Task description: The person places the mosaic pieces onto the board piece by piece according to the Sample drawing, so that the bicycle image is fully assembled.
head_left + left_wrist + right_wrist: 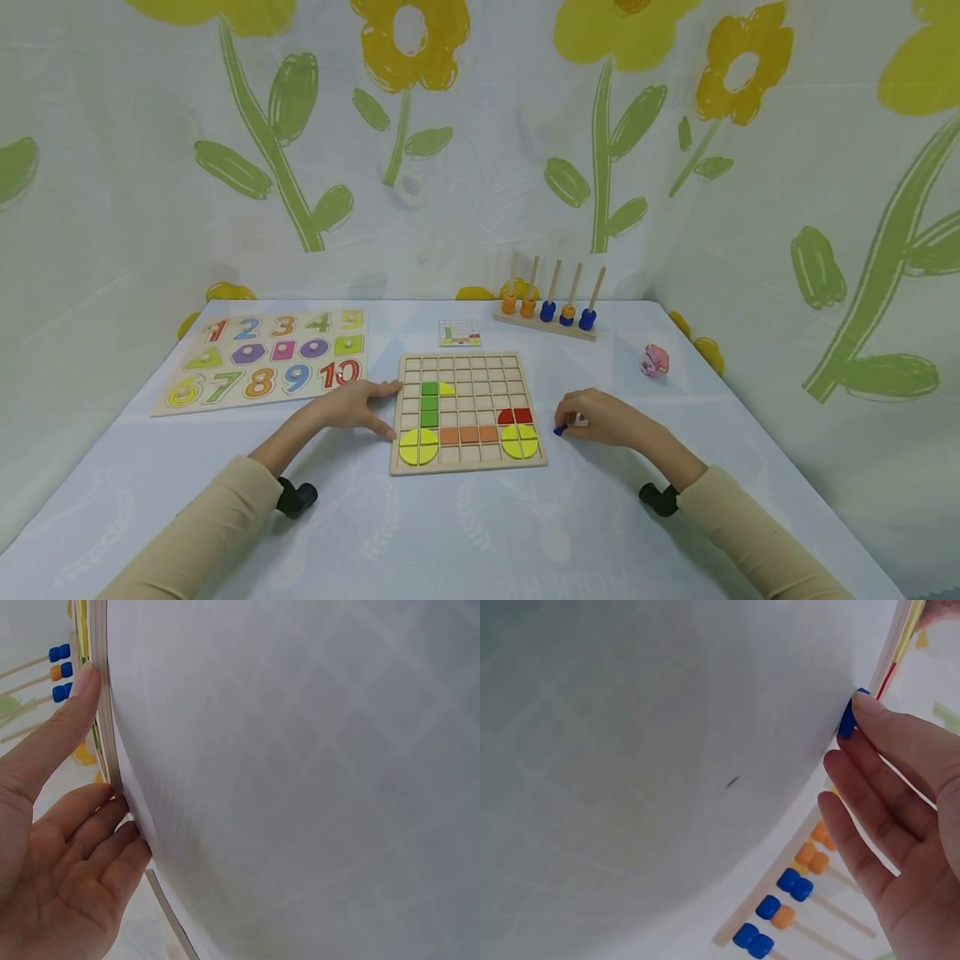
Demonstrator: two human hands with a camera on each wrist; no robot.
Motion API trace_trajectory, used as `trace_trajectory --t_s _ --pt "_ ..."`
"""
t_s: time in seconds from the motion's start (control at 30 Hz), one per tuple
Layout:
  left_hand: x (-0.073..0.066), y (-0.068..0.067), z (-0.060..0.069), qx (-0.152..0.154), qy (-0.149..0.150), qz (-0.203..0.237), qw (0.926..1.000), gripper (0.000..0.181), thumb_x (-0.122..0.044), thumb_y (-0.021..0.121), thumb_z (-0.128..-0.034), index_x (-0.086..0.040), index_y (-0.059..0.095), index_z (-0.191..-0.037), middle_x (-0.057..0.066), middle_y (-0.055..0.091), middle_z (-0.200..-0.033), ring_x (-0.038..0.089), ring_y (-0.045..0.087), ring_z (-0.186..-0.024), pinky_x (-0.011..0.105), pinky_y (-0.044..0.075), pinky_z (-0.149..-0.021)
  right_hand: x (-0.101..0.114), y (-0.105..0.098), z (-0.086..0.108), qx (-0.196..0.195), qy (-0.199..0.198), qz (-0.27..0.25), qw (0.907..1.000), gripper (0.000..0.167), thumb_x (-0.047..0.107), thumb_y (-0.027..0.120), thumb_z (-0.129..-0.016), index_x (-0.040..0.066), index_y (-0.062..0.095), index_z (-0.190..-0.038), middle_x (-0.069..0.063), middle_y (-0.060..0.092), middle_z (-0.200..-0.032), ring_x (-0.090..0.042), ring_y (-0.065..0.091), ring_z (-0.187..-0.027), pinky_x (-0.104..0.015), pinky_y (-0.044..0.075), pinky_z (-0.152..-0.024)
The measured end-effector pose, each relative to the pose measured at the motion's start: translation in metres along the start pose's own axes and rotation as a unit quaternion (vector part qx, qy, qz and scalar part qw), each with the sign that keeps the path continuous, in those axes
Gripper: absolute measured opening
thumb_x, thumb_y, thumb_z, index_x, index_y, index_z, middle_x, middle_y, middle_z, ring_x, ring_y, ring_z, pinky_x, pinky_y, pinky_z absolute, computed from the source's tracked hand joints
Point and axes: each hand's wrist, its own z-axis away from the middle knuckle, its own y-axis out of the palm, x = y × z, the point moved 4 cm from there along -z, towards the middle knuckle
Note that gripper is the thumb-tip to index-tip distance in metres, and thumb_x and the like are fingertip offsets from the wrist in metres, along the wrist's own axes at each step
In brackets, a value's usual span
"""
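A square wooden grid board (459, 468) lies on the table, holding yellow rounded pieces, green squares, a row of orange squares and red pieces. My left hand (352, 407) rests at its left edge; the thumb and index finger are spread apart and touch the rim. In the left wrist view the thumb (64, 724) lies against the side of the board. To the right of the board, my right hand (600, 417) pinches a small blue piece (851, 714) between thumb and fingertips, just above or on the table. Its exact shape is partly hidden.
Behind the board lies a small pattern card (460, 332). A peg stand with orange and blue beads (548, 312) stands at the back. The number puzzle board (258, 358) lies at left, a pink toy (655, 361) at right. Flowered cloth walls surround the table.
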Motion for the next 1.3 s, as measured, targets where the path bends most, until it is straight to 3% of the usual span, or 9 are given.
trace_trajectory --t_s 0.33,0.73,0.97,1.3 --pt "-0.002 0.003 -0.001 0.002 0.0 0.002 1.0 0.093 -0.041 0.084 -0.0713 -0.008 0.041 -0.146 0.02 0.039 -0.148 0.042 0.032 -0.137 0.056 0.03 -0.108 0.005 -0.003 -0.002 -0.022 0.005 0.014 0.9996 0.009 0.011 0.073 -0.086 0.014 0.071 -0.094 0.01 0.067 -0.088 -0.011 0.06 -0.079 -0.027 0.055 -0.073" --pt "0.0 0.002 -0.004 0.003 0.004 -0.001 1.0 0.093 -0.042 0.084 -0.0712 -0.008 0.041 -0.146 0.02 0.039 -0.148 0.042 0.033 -0.137 0.056 0.031 -0.108 0.046 -0.002 -0.023 -0.07 -0.026 -0.019 0.997 0.01 0.01 0.074 -0.085 0.013 0.072 -0.094 0.011 0.066 -0.085 -0.012 0.061 -0.078 -0.031 0.056 -0.072" --pt "-0.001 0.001 -0.002 0.002 0.002 -0.004 1.0 0.092 -0.041 0.084 -0.0718 -0.008 0.041 -0.147 0.02 0.039 -0.148 0.042 0.032 -0.137 0.056 0.031 -0.107 0.068 0.007 -0.042 -0.066 -0.037 -0.027 0.9968 0.009 0.013 0.076 -0.084 0.015 0.071 -0.091 0.012 0.065 -0.084 -0.008 0.06 -0.076 -0.027 0.055 -0.07" --pt "-0.001 0.0 -0.001 0.001 0.006 -0.006 1.0 0.092 -0.041 0.084 -0.0721 -0.007 0.041 -0.146 0.02 0.039 -0.148 0.042 0.033 -0.136 0.056 0.03 -0.108 0.095 0.027 -0.068 -0.045 -0.078 0.03 0.9955 0.007 0.019 0.078 -0.082 0.017 0.072 -0.085 0.015 0.06 -0.073 -0.005 0.056 -0.068 -0.016 0.046 -0.062"
